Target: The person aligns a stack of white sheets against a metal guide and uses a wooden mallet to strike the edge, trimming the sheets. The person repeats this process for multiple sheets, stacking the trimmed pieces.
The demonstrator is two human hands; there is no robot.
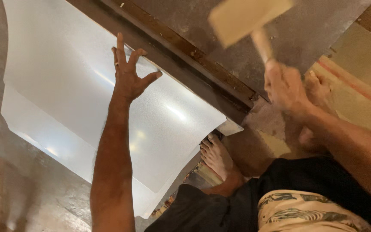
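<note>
A large sheet of shiny, pale metal [69,86] fills the left and middle of the view, lying on a grey, worn floor [35,189]. Its surface is finely textured and throws back bright patches of light. Its near edge curves down toward the floor, and its far right edge rests against a long, dark, rusty steel bar [202,58] that runs on a slant from the far middle toward the right.

The left hand [129,77] lies flat on the sheet near that far edge, fingers spread wide and palm down, pressing on the metal without closing round anything. A ring shows on 1 finger.

The right hand [285,88] is at the right, raised above the floor and blurred. It is closed round the handle of a wooden mallet [247,19], whose pale block head is up at the far edge of the view, beyond the steel bar.

1 bare foot [216,157] rests on the floor just beside the sheet's near right corner. A second foot [316,92] lies partly hidden behind the right hand.
</note>
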